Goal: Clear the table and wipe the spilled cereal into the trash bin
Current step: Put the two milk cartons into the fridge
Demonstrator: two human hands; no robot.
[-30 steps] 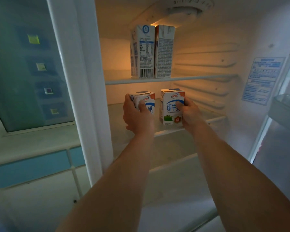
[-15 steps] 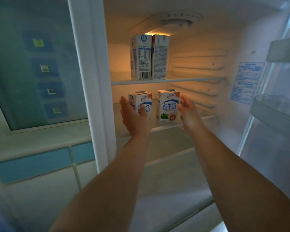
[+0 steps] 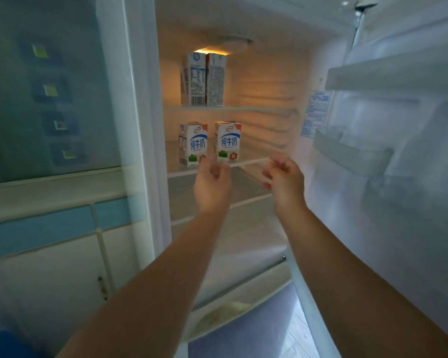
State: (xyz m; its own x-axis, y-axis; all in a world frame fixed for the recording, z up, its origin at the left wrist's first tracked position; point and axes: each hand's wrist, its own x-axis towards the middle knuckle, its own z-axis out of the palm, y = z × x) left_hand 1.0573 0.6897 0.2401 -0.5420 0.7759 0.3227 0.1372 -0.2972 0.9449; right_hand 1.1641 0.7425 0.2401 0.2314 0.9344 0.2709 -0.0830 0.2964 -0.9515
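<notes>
KITCHEN: A person stands at an open fridge, both bare arms stretched toward its middle shelf. There a small milk carton and its twin carton stand upright side by side, a narrow gap between them, printed fronts facing out. The left hand hangs just in front of the shelf edge, below that gap. Its fingers are loosely curled and grip nothing, though blur hides whether a tip brushes a carton. The right hand sits to the right of the pair and apart from them, its fingers likewise loosely curled round nothing. On the upper shelf, under the glowing lamp, two tall cartons stand pressed together. The fridge door stands wide open at right.

The clearing step appears to be closing out for the milk, with both small cartons put away and neither in a grip. The table, the spilled cereal and the trash bin are all out of view, so how much remains cannot be read here. The next move likely calls for drawing both arms clear without clipping the cartons near the shelf's front edge. After that comes swinging the door shut and going back to the table to wipe.
</notes>
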